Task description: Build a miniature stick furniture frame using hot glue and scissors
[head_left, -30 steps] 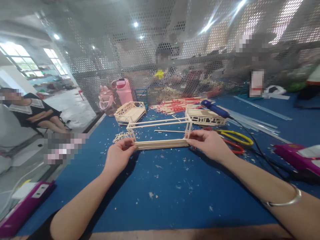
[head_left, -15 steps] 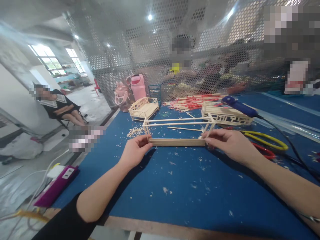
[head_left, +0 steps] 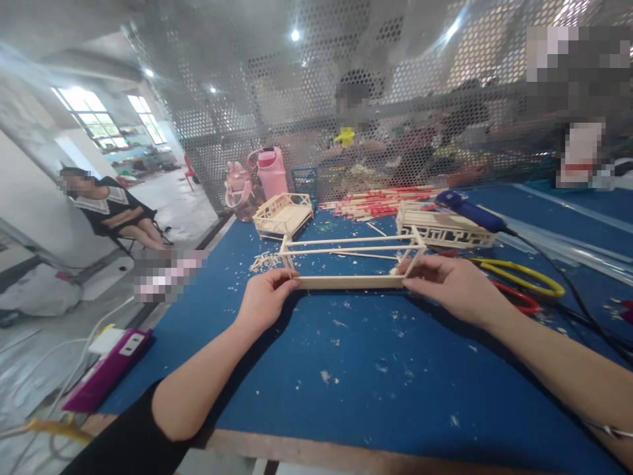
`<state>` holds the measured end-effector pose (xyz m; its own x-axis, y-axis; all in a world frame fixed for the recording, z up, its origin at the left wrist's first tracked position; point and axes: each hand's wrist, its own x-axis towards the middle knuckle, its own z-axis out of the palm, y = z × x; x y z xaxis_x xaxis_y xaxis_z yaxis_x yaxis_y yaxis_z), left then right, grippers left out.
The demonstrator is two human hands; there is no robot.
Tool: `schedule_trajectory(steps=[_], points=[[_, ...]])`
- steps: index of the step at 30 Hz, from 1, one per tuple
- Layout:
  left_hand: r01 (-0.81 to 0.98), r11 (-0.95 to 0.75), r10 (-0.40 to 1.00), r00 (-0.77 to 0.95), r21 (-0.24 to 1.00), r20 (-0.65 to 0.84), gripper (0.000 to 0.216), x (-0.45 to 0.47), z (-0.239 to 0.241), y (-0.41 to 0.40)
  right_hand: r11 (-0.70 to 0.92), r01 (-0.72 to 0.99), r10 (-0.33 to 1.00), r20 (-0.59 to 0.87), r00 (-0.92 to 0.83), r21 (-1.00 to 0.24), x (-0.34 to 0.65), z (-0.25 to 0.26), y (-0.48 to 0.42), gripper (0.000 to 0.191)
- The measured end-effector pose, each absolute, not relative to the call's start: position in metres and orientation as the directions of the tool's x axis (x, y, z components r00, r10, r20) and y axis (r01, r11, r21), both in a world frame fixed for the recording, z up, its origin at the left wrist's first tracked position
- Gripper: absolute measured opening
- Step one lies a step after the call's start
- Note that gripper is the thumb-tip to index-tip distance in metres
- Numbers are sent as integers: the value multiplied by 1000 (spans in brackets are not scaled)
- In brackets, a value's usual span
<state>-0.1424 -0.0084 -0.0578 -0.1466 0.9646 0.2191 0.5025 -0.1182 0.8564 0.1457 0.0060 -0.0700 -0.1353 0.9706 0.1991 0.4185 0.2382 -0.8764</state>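
Head view shows my left hand [head_left: 267,300] and right hand [head_left: 452,284] pinching the ends of the stick frame [head_left: 351,282] on the blue table [head_left: 376,369]; I judge base, posts and top rails joined, sides bare, unlike the railed model [head_left: 445,229] behind

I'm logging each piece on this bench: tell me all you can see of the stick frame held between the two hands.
The stick frame is a long, open box of pale, bare, wood-looking sticks. Its near side is a flat band of sticks; thin posts rise at the ends and carry slim rails along the top. It lies crosswise, level, low on the blue table; whether it rests there is unclear. The left hand pinches its left end, the right hand its right end.
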Motion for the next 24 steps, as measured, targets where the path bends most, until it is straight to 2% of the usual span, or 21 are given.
schedule_trajectory(steps=[10, 20, 24], points=[[531, -116, 965, -140, 840, 221, 12, -145, -58, -6, 277, 575, 961, 231, -154, -770, 148, -74, 11, 21], [421, -143, 987, -3, 896, 159, 32, -150, -50, -8, 294, 601, 956, 241, -170, -743, 146, -71, 9, 22], [429, -160, 976, -63, 889, 206, 37, -164, -39, -7, 302, 599, 953, 250, -170, -742, 146, -72, 10, 23]])
